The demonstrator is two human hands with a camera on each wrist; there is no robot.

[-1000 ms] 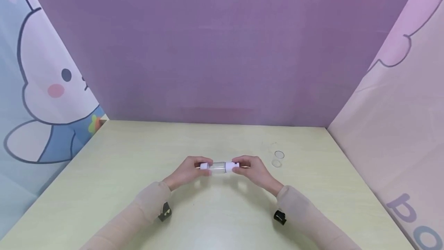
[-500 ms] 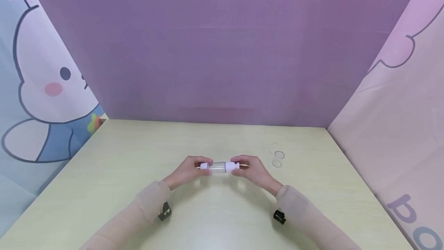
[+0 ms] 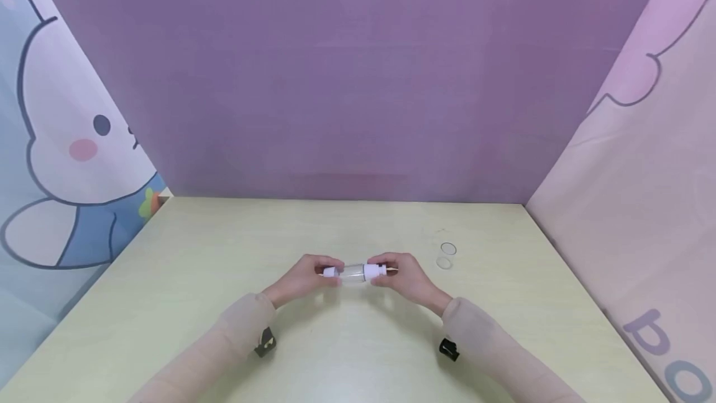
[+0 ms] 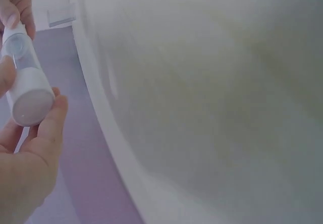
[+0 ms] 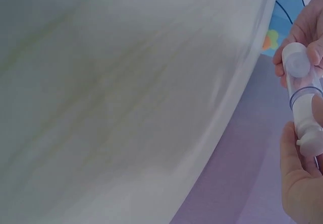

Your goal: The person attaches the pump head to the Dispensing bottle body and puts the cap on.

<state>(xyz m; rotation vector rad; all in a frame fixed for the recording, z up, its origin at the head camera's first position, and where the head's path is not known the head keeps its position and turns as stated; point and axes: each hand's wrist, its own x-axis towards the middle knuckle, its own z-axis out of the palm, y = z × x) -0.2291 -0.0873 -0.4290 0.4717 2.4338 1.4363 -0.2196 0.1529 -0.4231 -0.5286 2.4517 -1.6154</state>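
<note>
A clear pump bottle [image 3: 352,273] with white ends lies sideways between my hands, over the middle of the table. My left hand [image 3: 307,277] grips its white base [image 4: 34,103] between thumb and fingers. The right hand [image 3: 407,275] pinches the white collar [image 5: 304,112] at the other end, thumb on one side and fingers on the other. Past that collar the small white pump head [image 5: 311,142] shows in the right wrist view. Through the clear wall a round whitish disc [image 5: 298,64] is visible near the base end.
On the table [image 3: 358,347], to the right of my right hand, lie two thin rings: a dark-edged ring [image 3: 449,248] and a paler ring [image 3: 444,262]. A purple panel [image 3: 347,79] stands behind, with printed cloths at left and right.
My right fingers have shifted slightly left along the white collar. The left hand keeps its grip on the base, and the bottle stays nearly in place.
</note>
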